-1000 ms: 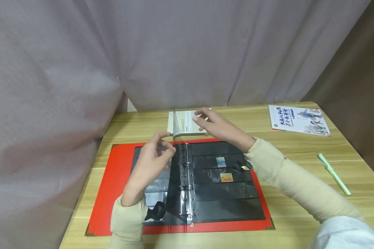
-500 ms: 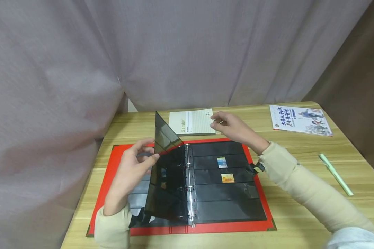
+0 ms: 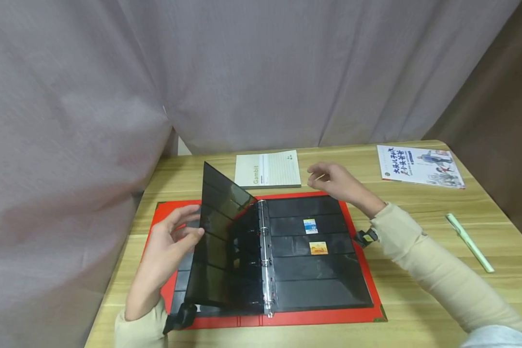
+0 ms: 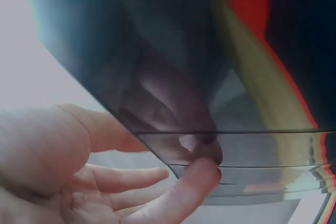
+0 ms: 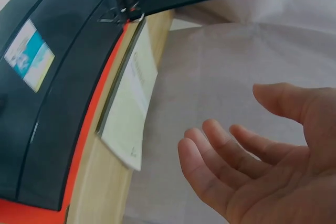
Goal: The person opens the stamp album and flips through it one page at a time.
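Observation:
A red ring-binder stamp album (image 3: 317, 316) lies spread on the table, its metal rings along the middle. My left hand (image 3: 167, 249) pinches the outer edge of a black stamp page (image 3: 226, 241), which stands tilted up from the rings. In the left wrist view, fingers (image 4: 202, 179) lie against the glossy page (image 4: 173, 87). On the flat right-hand page (image 3: 309, 295) sit a blue-and-white stamp (image 3: 311, 226) and an orange-yellow stamp (image 3: 318, 248). My right hand (image 3: 337, 181), fingers loosely bent and holding nothing, hovers beyond the album's upper right part.
A pale "Gambit" notepad (image 3: 269, 169) lies behind the album. Farther right are a white illustrated booklet (image 3: 422, 166) and a light green pen (image 3: 470, 243). A grey curtain (image 3: 261, 72) hangs along the table's back edge.
My left hand has brought the black page over from nearly upright toward the left. My right hand has drawn back to the right, away from the page and past the notepad.

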`<action>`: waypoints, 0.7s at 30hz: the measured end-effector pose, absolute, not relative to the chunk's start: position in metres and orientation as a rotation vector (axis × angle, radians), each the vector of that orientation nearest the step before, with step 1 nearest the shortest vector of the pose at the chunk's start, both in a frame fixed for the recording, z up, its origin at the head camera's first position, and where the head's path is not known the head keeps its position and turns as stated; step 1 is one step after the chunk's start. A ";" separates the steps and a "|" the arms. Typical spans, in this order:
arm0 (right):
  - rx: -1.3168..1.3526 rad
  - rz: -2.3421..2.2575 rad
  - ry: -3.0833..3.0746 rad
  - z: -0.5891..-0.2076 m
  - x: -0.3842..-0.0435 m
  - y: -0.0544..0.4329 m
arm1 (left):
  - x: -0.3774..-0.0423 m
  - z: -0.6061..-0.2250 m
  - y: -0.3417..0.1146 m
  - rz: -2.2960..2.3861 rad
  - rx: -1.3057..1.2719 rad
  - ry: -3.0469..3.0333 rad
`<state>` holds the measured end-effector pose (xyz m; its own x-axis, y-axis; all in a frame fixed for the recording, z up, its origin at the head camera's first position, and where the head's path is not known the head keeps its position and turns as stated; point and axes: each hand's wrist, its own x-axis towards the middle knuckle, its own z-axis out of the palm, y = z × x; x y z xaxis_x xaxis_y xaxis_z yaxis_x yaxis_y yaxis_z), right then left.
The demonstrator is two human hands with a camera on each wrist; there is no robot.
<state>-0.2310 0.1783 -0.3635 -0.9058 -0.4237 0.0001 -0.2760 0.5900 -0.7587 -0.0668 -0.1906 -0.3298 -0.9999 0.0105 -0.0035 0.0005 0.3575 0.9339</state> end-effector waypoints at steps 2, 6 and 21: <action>-0.589 -1.194 2.634 -0.367 -0.232 0.181 | -0.064 -0.332 -0.194 1.773 0.031 2.587; -0.631 -1.162 2.624 -0.377 -0.235 0.189 | -0.059 -0.335 -0.201 1.769 0.062 2.593; -0.583 -1.043 2.607 -0.417 -0.245 0.211 | -0.047 -0.352 -0.223 1.692 -0.015 2.608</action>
<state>-0.2447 0.2112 -0.4171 -0.8818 -0.4608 -0.1007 -0.2641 0.6592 -0.7040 -0.0474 -0.2226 -0.3515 -0.9994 0.0099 -0.0327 -0.0258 0.4080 0.9126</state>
